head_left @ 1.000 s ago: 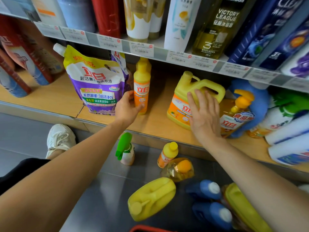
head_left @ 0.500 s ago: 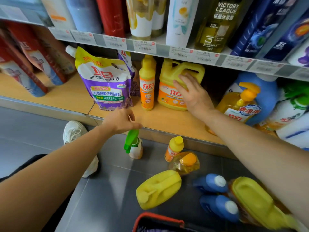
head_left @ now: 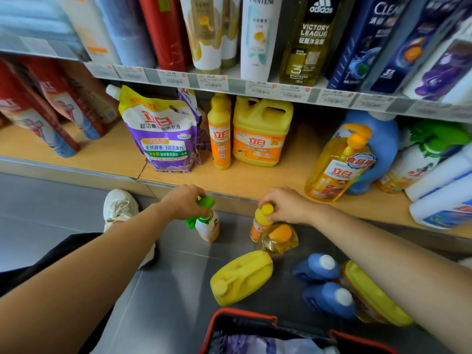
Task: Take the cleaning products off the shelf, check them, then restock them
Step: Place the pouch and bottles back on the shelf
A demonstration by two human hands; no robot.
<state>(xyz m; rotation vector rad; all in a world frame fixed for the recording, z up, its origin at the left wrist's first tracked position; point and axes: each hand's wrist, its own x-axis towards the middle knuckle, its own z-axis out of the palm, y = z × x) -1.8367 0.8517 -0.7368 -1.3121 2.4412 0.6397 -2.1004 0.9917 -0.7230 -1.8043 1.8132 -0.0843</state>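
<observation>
Green sprayer [head_left: 207, 227], yellow btl [head_left: 260, 222] in hands [head_left: 182, 201] [head_left: 286, 205], nr shelf edge [head_left: 235, 197].

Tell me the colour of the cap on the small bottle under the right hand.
Yellow. The cap tops the orange-labelled small bottle; the head view shows it best.

Holds both bare forearms stretched forward and down, coming in from the lower corners and angled toward the middle, wrists near each other yet apart. Grips the green trigger head of a spray bottle [head_left: 208, 227] with the left hand [head_left: 182, 204], back of the hand up, fingers curled over the top. Pinches the yellow cap of a small orange bottle [head_left: 259, 223] with the right hand [head_left: 290, 206], knuckles up, fingertips closed round the cap.
</observation>
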